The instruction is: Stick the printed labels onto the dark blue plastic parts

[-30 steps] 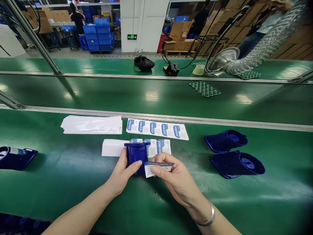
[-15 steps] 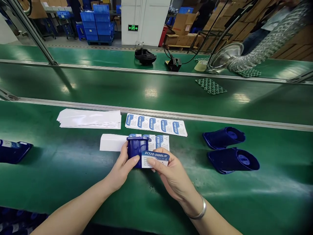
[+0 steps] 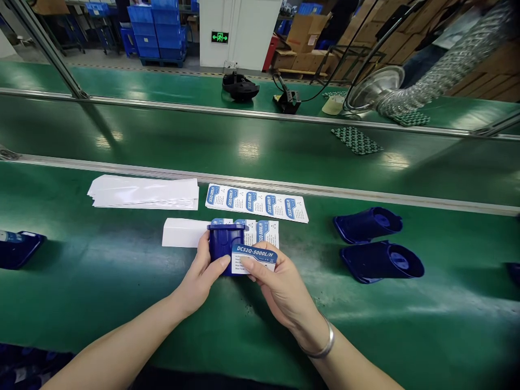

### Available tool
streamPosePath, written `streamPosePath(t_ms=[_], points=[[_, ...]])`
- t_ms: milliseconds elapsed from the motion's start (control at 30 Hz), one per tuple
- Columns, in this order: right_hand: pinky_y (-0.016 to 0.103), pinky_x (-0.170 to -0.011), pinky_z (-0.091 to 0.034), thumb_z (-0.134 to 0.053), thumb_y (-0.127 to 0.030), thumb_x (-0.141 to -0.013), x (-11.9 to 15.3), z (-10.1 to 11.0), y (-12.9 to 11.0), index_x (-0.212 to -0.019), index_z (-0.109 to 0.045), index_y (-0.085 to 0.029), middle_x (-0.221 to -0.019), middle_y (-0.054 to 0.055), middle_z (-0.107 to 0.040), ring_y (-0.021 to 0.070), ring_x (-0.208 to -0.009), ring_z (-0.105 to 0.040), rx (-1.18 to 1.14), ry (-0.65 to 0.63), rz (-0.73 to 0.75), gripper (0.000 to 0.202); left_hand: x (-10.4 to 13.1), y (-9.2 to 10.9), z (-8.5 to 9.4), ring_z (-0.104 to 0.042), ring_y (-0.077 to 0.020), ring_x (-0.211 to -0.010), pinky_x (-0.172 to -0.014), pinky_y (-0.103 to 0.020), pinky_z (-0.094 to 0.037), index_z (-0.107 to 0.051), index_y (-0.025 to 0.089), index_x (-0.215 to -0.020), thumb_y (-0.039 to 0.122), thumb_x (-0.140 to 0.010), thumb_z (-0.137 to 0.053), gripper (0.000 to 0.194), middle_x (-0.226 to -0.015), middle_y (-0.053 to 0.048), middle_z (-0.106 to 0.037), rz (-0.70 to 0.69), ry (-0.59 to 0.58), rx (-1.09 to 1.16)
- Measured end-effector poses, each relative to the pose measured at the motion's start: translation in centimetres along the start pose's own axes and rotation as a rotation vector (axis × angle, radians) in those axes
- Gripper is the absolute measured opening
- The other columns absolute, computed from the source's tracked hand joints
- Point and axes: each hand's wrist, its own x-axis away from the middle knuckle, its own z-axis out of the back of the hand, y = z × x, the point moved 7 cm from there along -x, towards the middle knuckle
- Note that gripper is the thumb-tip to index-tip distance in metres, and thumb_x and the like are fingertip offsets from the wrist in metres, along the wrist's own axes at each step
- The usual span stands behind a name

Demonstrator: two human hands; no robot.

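My left hand (image 3: 203, 266) is closed round the left side of a dark blue plastic housing (image 3: 221, 241), thumb on its near face. A white label with a blue header (image 3: 255, 257), printed DC52Q-5000L/H, is pinched in my right hand (image 3: 270, 273) between thumb and fingers. The label overlaps the housing's right front; whether it is stuck there I cannot tell. Behind the housing lies a partly used label strip (image 3: 267, 232), its bare backing (image 3: 184, 233) showing at left. A full strip of labels (image 3: 257, 202) lies farther back.
White backing sheets (image 3: 144, 192) are piled at back left. Two dark blue housings (image 3: 368, 226) (image 3: 382, 262) lie to the right, and another labelled one (image 3: 20, 250) at the left edge. Metal rails (image 3: 260, 183) cross behind. A silver duct (image 3: 447, 76) hangs at upper right.
The view has shifted slightly, so most things sit a little farther left and higher. A dark blue piece now shows at the right edge. Both hands keep their holds, the label still against the housing.
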Motion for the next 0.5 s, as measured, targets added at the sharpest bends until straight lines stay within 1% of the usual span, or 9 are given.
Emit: streamPosePath(t_ms=[200,500], points=[[0.023,-0.061,-0.041,-0.098,-0.037,-0.07,-0.01,-0.04,0.03,-0.078,-0.065,-0.018,-0.069,-0.002,-0.054,0.0127,-0.064,-0.044,-0.009,0.004,0.003,0.039,0.06,-0.19,0.06,-0.031,-0.0338,-0.151,-0.122,-0.05,-0.03,-0.028,0.034,-0.157,0.042,-0.096,-0.06,0.069,-0.164,-0.006,-0.036,0.016,-0.001,-0.003],[0.022,-0.062,-0.043,-0.098,-0.033,-0.071,-0.08,-0.3,-0.01,-0.08,-0.067,-0.018,-0.071,-0.002,-0.057,0.0118,-0.064,-0.046,-0.046,-0.002,-0.001,0.035,0.07,-0.17,0.02,-0.034,-0.0329,-0.149,-0.121,-0.048,-0.033,-0.03,0.033,-0.155,0.04,-0.098,-0.059,0.064,-0.161,-0.006,-0.04,0.006,-0.018,0.002]])
